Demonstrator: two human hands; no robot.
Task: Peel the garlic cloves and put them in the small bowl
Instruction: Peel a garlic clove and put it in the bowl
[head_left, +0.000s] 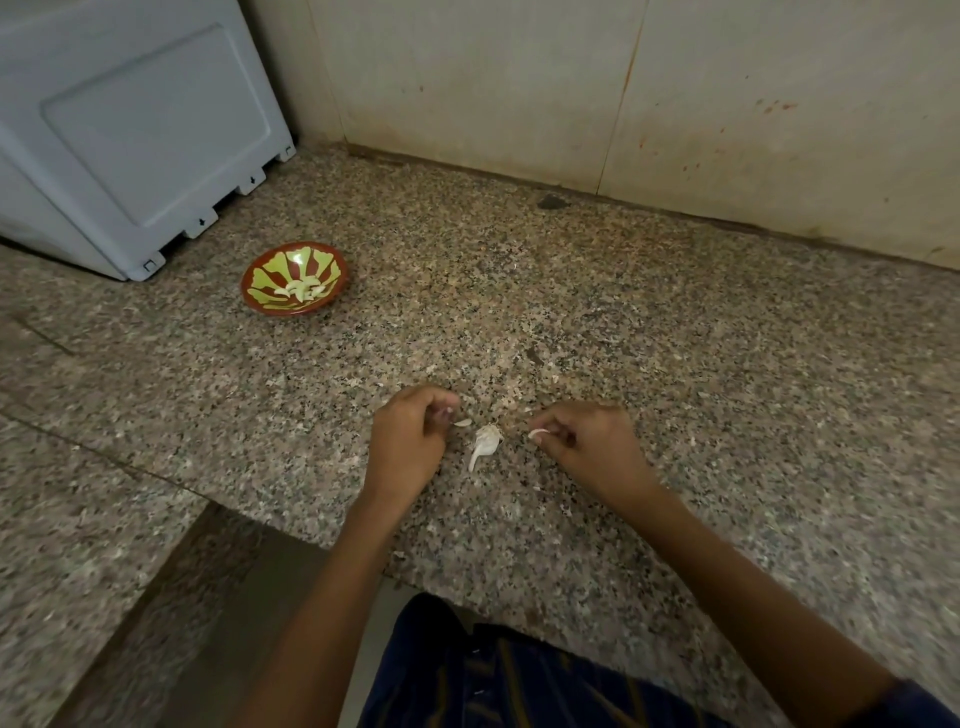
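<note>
A speckled granite counter (649, 338) runs under a stained wall. Near its front edge lies the garlic remnant (483, 444), a papery white stem with skins. Just left of it, the left hand (408, 447) pinches a small pale sliver (462, 423), probably peel; just right, the right hand (587, 447) pinches a clove (538, 434), likely freshly separated. The small bowl (294, 285), far left beyond the remnant, already holds peeled cloves (301, 291)

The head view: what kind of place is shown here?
Probably a home kitchen: a speckled granite counter against a stained tiled wall, a grey appliance in the corner, and a small bowl holding peeled garlic.
</note>
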